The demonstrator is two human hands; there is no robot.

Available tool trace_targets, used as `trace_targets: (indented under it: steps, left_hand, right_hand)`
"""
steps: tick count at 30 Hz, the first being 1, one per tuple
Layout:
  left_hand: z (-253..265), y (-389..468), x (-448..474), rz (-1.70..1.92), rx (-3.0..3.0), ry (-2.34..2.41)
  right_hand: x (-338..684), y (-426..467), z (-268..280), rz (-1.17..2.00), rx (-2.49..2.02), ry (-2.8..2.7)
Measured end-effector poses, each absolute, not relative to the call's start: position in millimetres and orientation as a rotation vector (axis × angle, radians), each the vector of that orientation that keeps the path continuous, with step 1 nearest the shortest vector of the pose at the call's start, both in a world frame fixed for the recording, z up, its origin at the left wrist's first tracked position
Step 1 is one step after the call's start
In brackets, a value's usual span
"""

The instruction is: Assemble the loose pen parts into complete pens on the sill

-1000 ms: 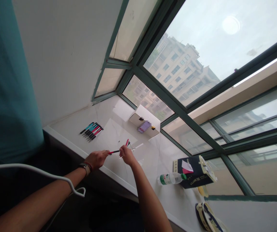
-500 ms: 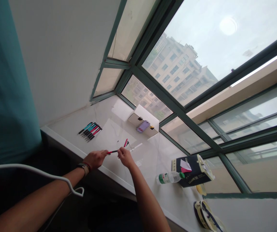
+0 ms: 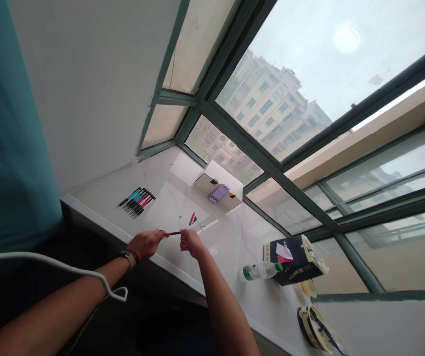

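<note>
A red and black pen [image 3: 171, 234] spans the gap between my two hands, over the front part of the white counter. My left hand [image 3: 146, 244], with a band on its wrist, is closed around the pen's red end. At the black end, the curled fingers of my right hand [image 3: 191, 242] grip the pen. Just beyond my right hand lie a red pen part [image 3: 192, 218] and some small thin pieces [image 3: 199, 224], too small to name. A row of several pens [image 3: 138, 200], black, teal and red, lies to the left.
A white box [image 3: 219, 185] stands by the window. On the right are a clear bottle with a green cap [image 3: 259, 271], a dark box [image 3: 294, 259] and a roll-like cream and black object [image 3: 316, 329]. A white cable [image 3: 67, 264] hangs across my left forearm.
My right hand has turned slightly, its fingers curling closer around the pen's black end. My left hand stays nearly in place. The view has shifted a little.
</note>
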State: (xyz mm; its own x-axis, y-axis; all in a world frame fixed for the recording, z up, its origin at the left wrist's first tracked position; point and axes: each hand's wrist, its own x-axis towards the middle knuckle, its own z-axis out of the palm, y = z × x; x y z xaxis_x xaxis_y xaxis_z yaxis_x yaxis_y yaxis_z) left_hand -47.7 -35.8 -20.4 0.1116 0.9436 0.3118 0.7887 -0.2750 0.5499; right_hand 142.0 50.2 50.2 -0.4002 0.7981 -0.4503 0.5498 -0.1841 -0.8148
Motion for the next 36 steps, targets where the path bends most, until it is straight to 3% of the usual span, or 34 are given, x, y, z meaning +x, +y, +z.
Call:
trace_targets:
  steps: [19,31,36]
  left_hand:
    - [-22,-35,-49,0.887,2.155,1.732]
    - [-17,-36,-49,0.811,2.24,1.733]
    - [-20,-35,-49,0.918,2.156,1.724]
  right_hand:
    - [151,59,45,1.088,-1.436,-2.204]
    - [150,58,46,1.481,-1.693,-1.917]
    - [143,48,45,1.471,-1.675,-1.725]
